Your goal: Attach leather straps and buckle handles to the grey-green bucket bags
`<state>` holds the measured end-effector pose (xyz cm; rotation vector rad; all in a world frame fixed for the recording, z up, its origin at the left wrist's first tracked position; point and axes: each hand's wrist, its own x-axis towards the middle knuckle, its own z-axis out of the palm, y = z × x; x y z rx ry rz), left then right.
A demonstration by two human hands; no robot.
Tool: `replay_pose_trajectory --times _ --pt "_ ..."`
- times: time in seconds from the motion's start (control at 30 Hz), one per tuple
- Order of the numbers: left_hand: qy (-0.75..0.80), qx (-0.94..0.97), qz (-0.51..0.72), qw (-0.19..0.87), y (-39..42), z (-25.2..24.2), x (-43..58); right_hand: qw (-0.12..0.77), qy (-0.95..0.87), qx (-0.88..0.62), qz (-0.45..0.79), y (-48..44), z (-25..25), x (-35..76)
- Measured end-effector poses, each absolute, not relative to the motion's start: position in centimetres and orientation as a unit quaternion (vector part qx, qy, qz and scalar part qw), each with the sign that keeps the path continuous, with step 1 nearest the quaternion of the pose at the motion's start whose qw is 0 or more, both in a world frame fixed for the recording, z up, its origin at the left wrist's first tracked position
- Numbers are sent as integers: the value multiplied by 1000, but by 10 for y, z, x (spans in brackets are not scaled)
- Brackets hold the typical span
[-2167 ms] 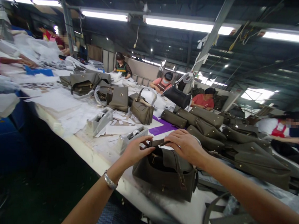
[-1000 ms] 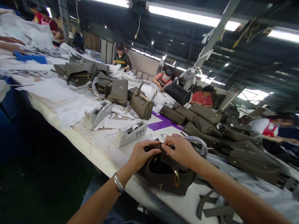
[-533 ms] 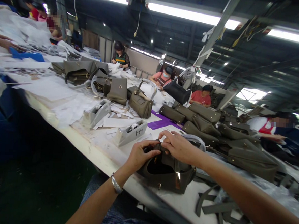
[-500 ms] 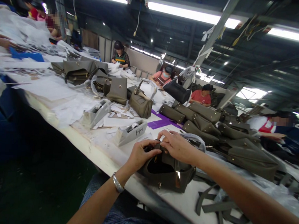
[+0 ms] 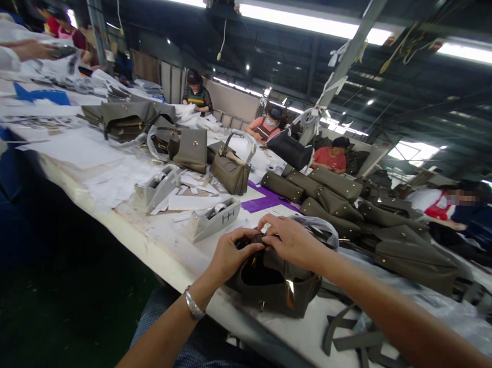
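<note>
An olive-brown handbag (image 5: 273, 291) with gold metal fittings lies at the table's near edge, its dark opening turned up toward me. My left hand (image 5: 231, 255) pinches the bag's far left rim between thumb and fingers. Right beside it, my right hand (image 5: 288, 239) grips the same upper edge, its thumb and fingertips almost meeting those of the left. Whatever small part sits between the fingertips is hidden. Behind my right hand shows a pale wrapped handle (image 5: 320, 230).
Two grey tape dispensers (image 5: 214, 218) stand beyond my left hand. Finished-looking olive bags (image 5: 230, 169) and a pile of bag bodies (image 5: 333, 184) cover the far side. Dark strips (image 5: 361, 341) lie at right. Purple sheet (image 5: 265, 199) lies mid-table. Several co-workers sit around.
Both my hands stay at the bag's rim with only slight finger movement. At far left, a co-worker's hand and white sleeve have come further into view. The camera has shifted slightly.
</note>
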<state>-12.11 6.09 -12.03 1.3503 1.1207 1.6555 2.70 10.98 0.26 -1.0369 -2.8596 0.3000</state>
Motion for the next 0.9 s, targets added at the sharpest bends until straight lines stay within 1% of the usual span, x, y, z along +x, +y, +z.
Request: replay_pose_trajectory --times 0.13,0.2,0.27,0.3,0.33,0.37,0.47,0.53,0.63,0.7,0.9 --pt "442 518 645 346 59 -120 -126 74 -935 -306 162 116 4 23" --pt "451 514 648 335 59 -121 -133 136 -927 -310 164 120 10 27" --pt "462 492 658 334 60 -122 -139 222 -907 -329 141 124 18 34" --pt "464 480 664 337 61 -122 -141 251 -902 -331 117 124 21 38" --pt "463 472 667 344 61 -122 -141 253 -908 -322 87 124 23 41" --pt "459 470 667 352 62 -122 -141 229 -924 -302 50 123 22 44" --pt "442 476 660 378 63 -122 -137 97 -965 -233 -75 114 9 47" --pt "435 464 662 397 62 -121 -134 50 -963 -215 -155 108 -3 45" --pt "426 434 671 424 60 -119 -134 36 -945 -189 -263 107 -16 41" --pt "418 422 673 441 57 -118 -136 44 -938 -159 -304 110 -19 38" --pt "409 424 667 457 54 -117 -136 71 -937 -115 -321 117 -26 32"
